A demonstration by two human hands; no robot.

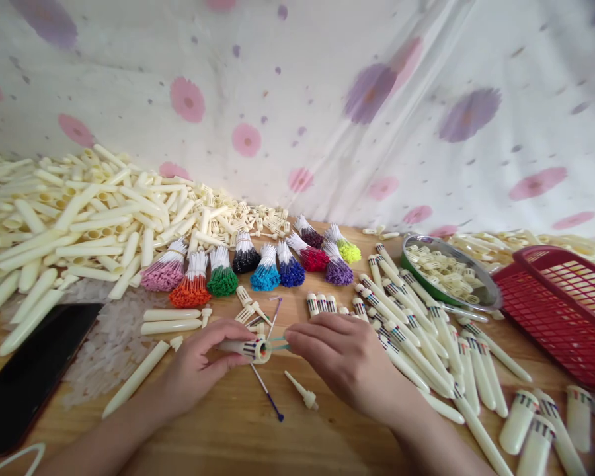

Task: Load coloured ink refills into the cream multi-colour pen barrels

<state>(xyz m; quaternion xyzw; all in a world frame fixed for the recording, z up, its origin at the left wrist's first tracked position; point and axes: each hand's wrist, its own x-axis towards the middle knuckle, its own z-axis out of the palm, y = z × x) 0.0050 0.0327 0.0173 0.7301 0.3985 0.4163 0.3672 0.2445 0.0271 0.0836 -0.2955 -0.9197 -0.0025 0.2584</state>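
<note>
My left hand [203, 360] is closed round a cream multicolour pen top [248, 348] with dark slider slots, its open end facing right. My right hand [342, 363] pinches a thin blue-green piece [278, 343] that reaches into that open end; its exact kind is hard to make out. Below the hands lie a blue-tipped pen refill [268, 396] and a small cream pointed part [302, 390]. A purple-tipped refill [276, 314] lies just behind them. Two cream pen barrels [171, 326] lie beyond my left hand, and another barrel [136, 378] rests beside it.
Refill bundles [262, 268] in several colours stand behind my hands. A heap of cream barrels [79, 211] fills the back left. A black phone [34, 370] lies left. Assembled pens [416, 330], a bowl of small parts [443, 271] and a red basket [555, 317] occupy the right.
</note>
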